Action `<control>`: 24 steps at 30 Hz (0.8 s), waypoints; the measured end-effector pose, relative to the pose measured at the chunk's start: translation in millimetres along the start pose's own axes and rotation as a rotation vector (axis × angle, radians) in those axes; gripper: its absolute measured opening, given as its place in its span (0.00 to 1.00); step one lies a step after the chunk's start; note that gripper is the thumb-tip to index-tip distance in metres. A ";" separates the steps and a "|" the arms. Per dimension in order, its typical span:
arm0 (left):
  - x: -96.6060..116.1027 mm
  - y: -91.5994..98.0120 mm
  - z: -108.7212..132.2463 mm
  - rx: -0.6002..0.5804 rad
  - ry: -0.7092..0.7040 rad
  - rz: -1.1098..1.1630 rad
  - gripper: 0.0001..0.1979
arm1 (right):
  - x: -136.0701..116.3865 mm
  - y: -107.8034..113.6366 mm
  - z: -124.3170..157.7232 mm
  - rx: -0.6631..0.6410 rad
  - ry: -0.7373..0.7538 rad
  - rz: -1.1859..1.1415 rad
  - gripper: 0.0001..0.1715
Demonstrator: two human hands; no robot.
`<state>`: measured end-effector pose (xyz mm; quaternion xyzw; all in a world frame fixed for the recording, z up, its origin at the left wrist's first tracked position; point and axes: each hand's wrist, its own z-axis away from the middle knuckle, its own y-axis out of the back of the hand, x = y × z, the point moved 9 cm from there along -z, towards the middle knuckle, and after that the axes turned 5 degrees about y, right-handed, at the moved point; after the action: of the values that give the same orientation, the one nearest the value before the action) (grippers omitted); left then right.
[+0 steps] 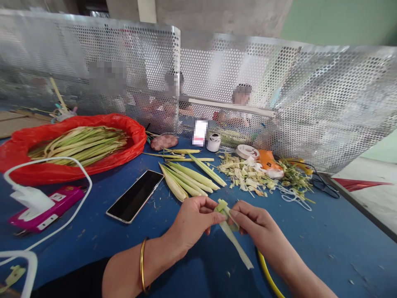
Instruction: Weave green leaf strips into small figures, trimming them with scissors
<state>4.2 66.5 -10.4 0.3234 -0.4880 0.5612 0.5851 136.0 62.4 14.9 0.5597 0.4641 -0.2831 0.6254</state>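
Note:
Both hands meet over the blue table, pinching a folded strip of pale green leaf (234, 242). My left hand (198, 217), with a gold bangle on its wrist, closes thumb and fingers on the leaf's folded upper end. Opposite it, my right hand (256, 223) pinches the same leaf from the right. One long tail of the strip hangs down toward the table's near side. Just beyond the hands lie several pale green husk-like leaves (192, 178) in a fanned pile. A dark-screened phone (136, 196) rests left of that pile.
At left, a red plastic bag (124, 165) holds long leaves (83, 142); a magenta power strip (46, 209) with a white charger stands nearer. Leaf scraps (245, 174), a tape roll (247, 152) and an orange packet (269, 161) lie back right. Perforated metal panels (211, 62) edge the table, people behind.

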 end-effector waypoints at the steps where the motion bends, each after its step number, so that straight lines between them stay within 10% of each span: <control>1: -0.9 -0.5 0.3 0.000 0.005 -0.010 0.12 | 1.4 0.2 0.0 0.016 0.002 0.000 0.21; 14: -0.1 -10.2 4.7 -0.079 -0.098 -0.415 0.05 | 1.7 2.8 -1.6 0.102 -0.025 -0.103 0.18; 24: -13.0 -40.2 19.8 -0.452 -0.076 -0.582 0.09 | 8.0 1.0 1.5 0.169 -0.117 -0.341 0.19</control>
<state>40.6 37.3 -9.5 0.3320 -0.5085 0.2370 0.7583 140.5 62.5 8.1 0.5062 0.4895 -0.4550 0.5450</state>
